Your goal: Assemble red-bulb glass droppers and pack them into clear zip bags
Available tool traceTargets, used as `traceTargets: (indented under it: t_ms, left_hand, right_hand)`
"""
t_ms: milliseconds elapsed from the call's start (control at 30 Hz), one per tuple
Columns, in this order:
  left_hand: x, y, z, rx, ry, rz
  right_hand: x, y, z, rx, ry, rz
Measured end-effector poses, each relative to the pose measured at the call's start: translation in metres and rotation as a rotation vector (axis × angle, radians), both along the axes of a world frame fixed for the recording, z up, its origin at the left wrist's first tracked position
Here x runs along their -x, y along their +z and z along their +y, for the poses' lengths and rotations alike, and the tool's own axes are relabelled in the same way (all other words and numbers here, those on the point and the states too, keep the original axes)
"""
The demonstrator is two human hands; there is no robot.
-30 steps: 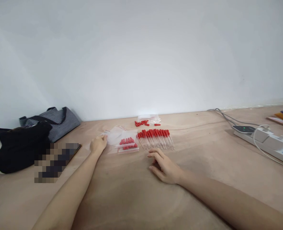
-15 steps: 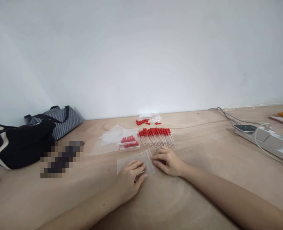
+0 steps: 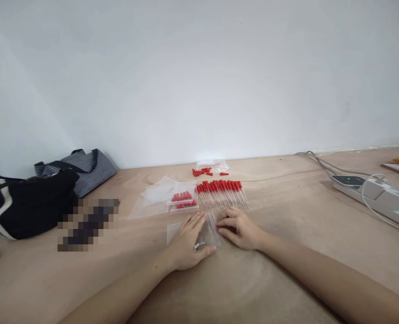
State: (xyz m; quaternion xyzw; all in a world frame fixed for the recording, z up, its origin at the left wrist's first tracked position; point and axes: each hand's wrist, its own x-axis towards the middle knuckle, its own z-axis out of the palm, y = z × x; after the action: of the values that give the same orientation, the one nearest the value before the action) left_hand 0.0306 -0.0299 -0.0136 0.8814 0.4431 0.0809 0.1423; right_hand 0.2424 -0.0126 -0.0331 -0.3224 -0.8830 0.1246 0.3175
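Note:
A clear zip-lock bag (image 3: 210, 234) with a red line along its mouth lies flat on the table before me. My left hand (image 3: 190, 240) rests flat across it, fingers stretched out and thumb apart. Small shiny pieces show between that thumb and forefinger; I cannot make out what they are. At the bag's right edge, my right hand (image 3: 238, 229) is closed on the zipped mouth, its fingers curled. Just beyond the hands lies a row of glass droppers (image 3: 222, 192) with red rubber bulbs pointing away from me.
Filled zip bags with red bulbs (image 3: 182, 196) lie left of the droppers, by flat plastic bags (image 3: 157, 193). Loose red bulbs (image 3: 202, 172) lie near the wall. Fabric bags (image 3: 33, 202) and a blurred dark object (image 3: 89, 225) stand left; a power strip (image 3: 378, 195) with cables is right.
My left hand has opened from a curled grip to lie flat, its fingers stretched further across the bag. My right hand has stayed at the bag's mouth.

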Motion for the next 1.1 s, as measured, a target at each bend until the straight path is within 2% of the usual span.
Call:
traceTargets:
  t_ms: [267,533,633,800,1000,1100]
  left_hand:
    - [0.001,0.004,0.001,0.004,-0.027,-0.011]
    - [0.004,0.005,0.002,0.019,-0.046,-0.013]
    - [0.005,0.003,0.002,0.006,-0.054,-0.01]
    - [0.005,0.002,0.002,0.014,-0.052,-0.012]
    - [0.003,0.003,0.001,0.012,-0.057,-0.049]
    - [0.004,0.004,0.002,0.011,-0.054,-0.066]
  right_hand:
    - [-0.001,0.008,-0.001,0.06,0.242,0.009]
    - [-0.007,0.009,0.004,0.193,0.37,0.095]
    - [-0.009,0.009,0.004,0.244,0.375,0.087]
    - [-0.01,0.009,0.0,0.274,0.283,0.006]
    - [-0.002,0.014,-0.004,0.134,0.363,-0.205]
    - [0.0,0.014,-0.005,0.126,0.384,-0.197]
